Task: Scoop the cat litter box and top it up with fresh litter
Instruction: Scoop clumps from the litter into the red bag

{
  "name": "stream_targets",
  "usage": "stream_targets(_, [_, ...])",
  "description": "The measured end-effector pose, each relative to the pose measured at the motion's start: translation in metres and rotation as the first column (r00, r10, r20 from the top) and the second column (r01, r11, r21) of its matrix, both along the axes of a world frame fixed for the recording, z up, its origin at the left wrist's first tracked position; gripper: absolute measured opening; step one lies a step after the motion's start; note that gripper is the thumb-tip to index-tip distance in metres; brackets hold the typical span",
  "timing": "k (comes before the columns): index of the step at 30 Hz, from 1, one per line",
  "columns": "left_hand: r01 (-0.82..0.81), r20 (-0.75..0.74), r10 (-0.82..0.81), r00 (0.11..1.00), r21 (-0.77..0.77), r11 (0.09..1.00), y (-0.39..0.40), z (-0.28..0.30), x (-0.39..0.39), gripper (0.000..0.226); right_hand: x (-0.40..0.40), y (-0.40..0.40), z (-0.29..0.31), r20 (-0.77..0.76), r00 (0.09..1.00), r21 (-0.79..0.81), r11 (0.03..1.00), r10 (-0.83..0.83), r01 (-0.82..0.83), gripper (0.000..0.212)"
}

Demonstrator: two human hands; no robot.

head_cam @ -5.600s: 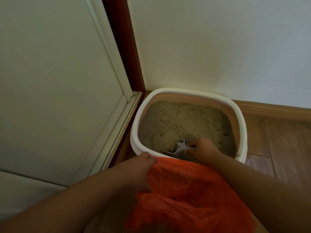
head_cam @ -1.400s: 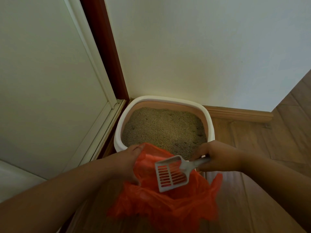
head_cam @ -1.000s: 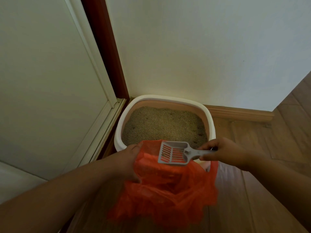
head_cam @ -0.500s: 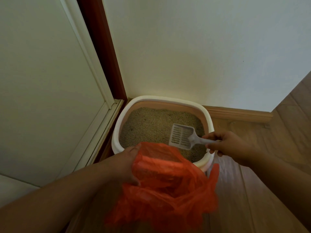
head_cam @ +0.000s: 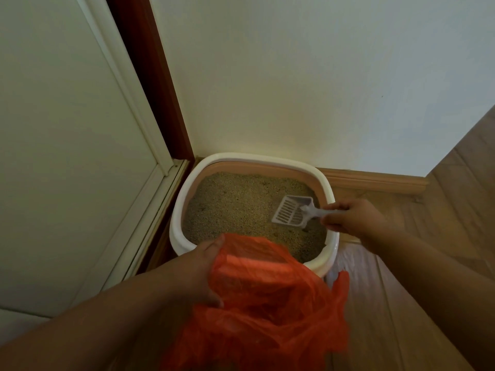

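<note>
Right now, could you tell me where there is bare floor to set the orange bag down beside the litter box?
Bare wooden floor lies right of the white-rimmed litter box, bordered by the wooden skirting board and the right forearm. It is crowded at the box's near rim, where the left hand holds the orange plastic bag. The box's left side sits tight against the white door frame.

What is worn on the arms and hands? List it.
Nothing shows as worn: the left hand and right hand are bare, without gloves. Both forearms are bare right to the picture's edge, with no sleeve, watch or bracelet. No ring can be made out.
</note>
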State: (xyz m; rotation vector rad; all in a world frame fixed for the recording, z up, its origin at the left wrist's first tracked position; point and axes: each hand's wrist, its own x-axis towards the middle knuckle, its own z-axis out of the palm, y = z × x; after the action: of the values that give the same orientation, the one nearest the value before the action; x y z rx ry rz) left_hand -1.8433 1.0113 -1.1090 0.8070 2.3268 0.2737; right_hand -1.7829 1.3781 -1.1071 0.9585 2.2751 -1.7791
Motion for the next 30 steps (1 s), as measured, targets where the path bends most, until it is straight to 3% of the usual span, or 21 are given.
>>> stream_targets(3, [-0.002, 0.011, 0.002, 1.0, 0.016, 1.0, -0.002, 0.0, -0.001, 0.142, 0.004, -0.027, -0.006, 0.118, 0.992, -0.113, 0.992, -0.051, 0.064, 0.025])
stream_targets(8, [-0.033, 0.022, 0.033, 0.999, 0.036, 0.999, -0.007, -0.004, -0.006, 0.144, 0.004, -0.074, -0.012, 0.122, 0.963, -0.054, 0.968, -0.239, 0.247, 0.006])
stream_targets(12, [-0.044, 0.043, 0.042, 0.998, 0.065, 0.997, -0.017, -0.009, -0.008, 0.144, 0.016, -0.107, -0.026, 0.076, 0.986, 0.286, 0.95, -0.151, 0.124, 0.021])
stream_targets(18, [-0.076, 0.053, 0.07, 0.996, 0.128, 0.989, -0.029, -0.015, -0.011, 0.141, 0.054, -0.138, -0.036, 0.169, 0.975, 0.367, 0.928, -0.141, 0.07, 0.045])
stream_targets(24, [-0.034, 0.03, 0.029, 0.999, 0.171, 0.985, -0.035, -0.016, -0.015, 0.125, 0.043, -0.136, -0.031, 0.389, 0.911, 0.535, 0.839, -0.14, -0.1, 0.033])
stream_targets(27, [-0.046, 0.034, 0.04, 0.999, 0.199, 0.979, -0.037, -0.014, -0.018, 0.119, 0.022, -0.137, -0.026, 0.439, 0.89, 0.453, 0.886, -0.123, -0.101, 0.03])
stream_targets(30, [-0.061, 0.036, 0.055, 0.998, 0.209, 0.976, -0.041, -0.012, -0.021, 0.118, 0.006, -0.144, -0.03, 0.42, 0.889, 0.211, 0.972, -0.181, 0.098, 0.019])
